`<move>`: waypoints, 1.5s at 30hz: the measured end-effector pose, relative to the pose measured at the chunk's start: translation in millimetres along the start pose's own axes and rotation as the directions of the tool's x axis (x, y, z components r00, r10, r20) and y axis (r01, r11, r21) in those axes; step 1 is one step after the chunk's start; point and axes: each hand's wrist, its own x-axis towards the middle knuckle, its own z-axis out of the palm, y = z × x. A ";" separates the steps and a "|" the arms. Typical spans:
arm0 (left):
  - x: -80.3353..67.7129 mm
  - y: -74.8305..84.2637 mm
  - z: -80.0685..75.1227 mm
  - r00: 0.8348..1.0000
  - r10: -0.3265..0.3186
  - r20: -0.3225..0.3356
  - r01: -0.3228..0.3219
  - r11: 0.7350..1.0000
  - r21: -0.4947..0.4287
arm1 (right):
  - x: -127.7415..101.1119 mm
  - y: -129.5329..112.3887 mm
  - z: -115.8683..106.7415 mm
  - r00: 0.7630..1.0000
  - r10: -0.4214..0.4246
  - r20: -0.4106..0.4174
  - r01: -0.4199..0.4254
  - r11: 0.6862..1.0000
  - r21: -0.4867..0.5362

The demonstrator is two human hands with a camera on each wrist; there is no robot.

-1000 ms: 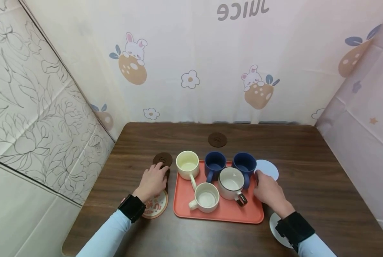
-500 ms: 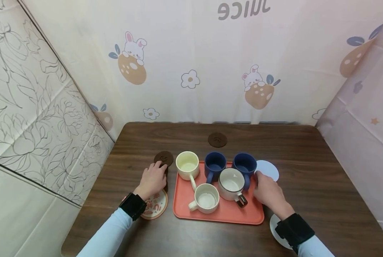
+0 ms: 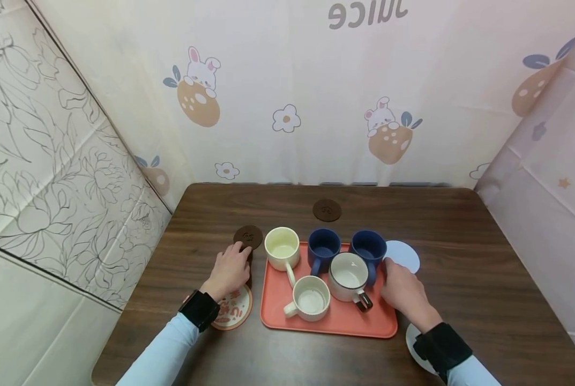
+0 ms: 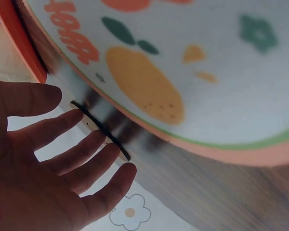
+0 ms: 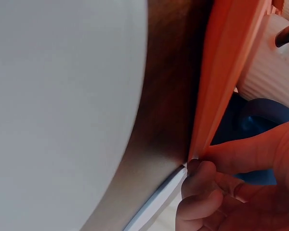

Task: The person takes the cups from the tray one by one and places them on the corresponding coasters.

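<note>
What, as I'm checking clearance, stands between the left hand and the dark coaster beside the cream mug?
Nothing visible: the left hand lies flat with fingertips at the near edge of the coaster. The cream mug stands to its right, on the tray, out of the way.

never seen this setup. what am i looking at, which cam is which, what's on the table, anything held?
No machine: a person's two bare hands. The wide picture comes from a head camera looking down; the two close-ups come from wrist cameras. On the brown table sits an orange tray with five mugs, and round coasters lie around it. The left hand, fingers straight, touches a dark coaster. The right hand has curled fingers at the tray's edge beside a white coaster; a firm grip is not clear.
</note>
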 end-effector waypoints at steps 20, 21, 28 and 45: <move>7.1 2.0 -0.1 0.998 0.019 0.064 -0.017 0.999 -0.035 | -1.1 -1.0 -0.1 1.000 -0.005 -0.008 0.005 1.000 -0.018; 8.2 2.0 -0.2 0.997 0.021 0.069 -0.018 0.999 -0.036 | -0.9 -0.7 0.2 1.000 -0.006 -0.007 0.006 1.000 -0.020; 17.5 1.1 -0.2 0.994 0.046 0.095 -0.044 0.999 -0.031 | -1.4 -0.5 0.9 1.000 -0.003 -0.010 0.003 1.000 -0.023; 38.2 -3.0 -3.6 0.987 0.098 0.128 -0.092 0.995 -0.050 | -0.7 -2.6 -0.3 1.000 0.007 0.005 -0.007 0.999 -0.032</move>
